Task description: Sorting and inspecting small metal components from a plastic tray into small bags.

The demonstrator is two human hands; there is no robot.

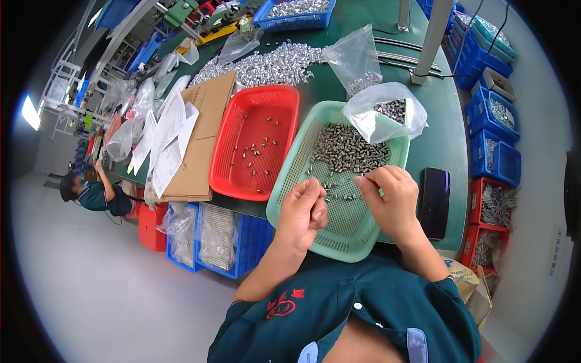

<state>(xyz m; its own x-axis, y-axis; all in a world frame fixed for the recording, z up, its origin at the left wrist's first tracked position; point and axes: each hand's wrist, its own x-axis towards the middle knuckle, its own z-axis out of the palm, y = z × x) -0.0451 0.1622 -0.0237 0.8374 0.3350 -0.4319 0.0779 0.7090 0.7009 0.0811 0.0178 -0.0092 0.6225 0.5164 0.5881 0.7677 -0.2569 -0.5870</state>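
Note:
A light green plastic basket [345,225] stands at the table's front edge, with a heap of small dark metal cylindrical parts [348,147] toward its far side. Several loose pieces lie nearer to me, between the hands. My left hand [302,209] is over the basket's left part, its fingers curled closed; what they hold, if anything, is hidden. Over the right side, my right hand [390,198] has thumb and forefinger pinched together, and I cannot make out anything between them. A clear plastic bag [369,124] with more such parts rests on the basket's far right corner.
Left of it sits a red basket [256,109] with several scattered parts. Cardboard [209,121] and papers [169,130] lie farther left. A black phone [434,202] is at right. Behind are shiny metal pieces [272,66] and a blue tray [295,23]. Another person [94,195] is far left.

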